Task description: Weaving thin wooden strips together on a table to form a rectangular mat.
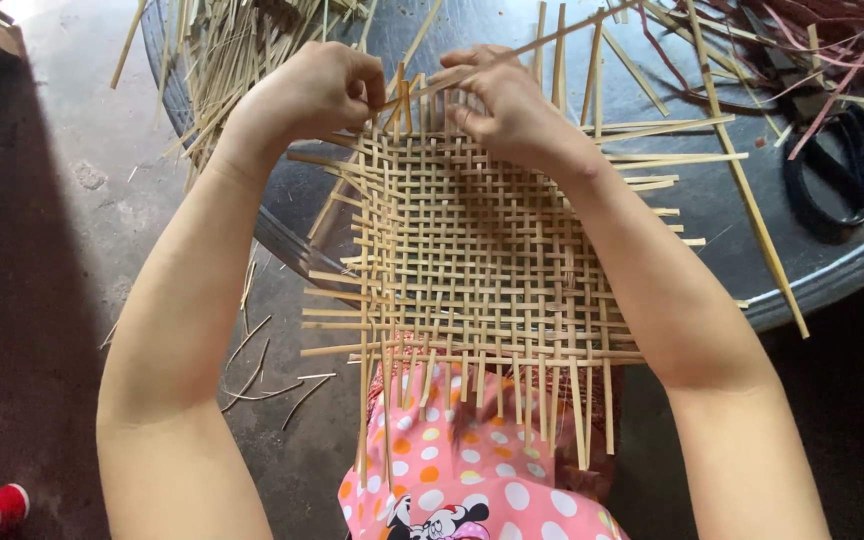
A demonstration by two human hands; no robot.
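Here, flat square mat of woven pale bamboo strips (pixel 472 250) lies half on round dark table (pixel 832 270), half over my lap. My left hand (pixel 312 95) and right hand (pixel 512 105) close together at mat's far edge, each pinching loose strip ends. Black-handled scissors (pixel 842 170) right of mat. Polka-dot pink cloth (pixel 462 480) below.

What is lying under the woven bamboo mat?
The woven mat rests partly on the dark round table; its near edge overhangs polka-dot fabric. Anything directly beneath its middle is covered.
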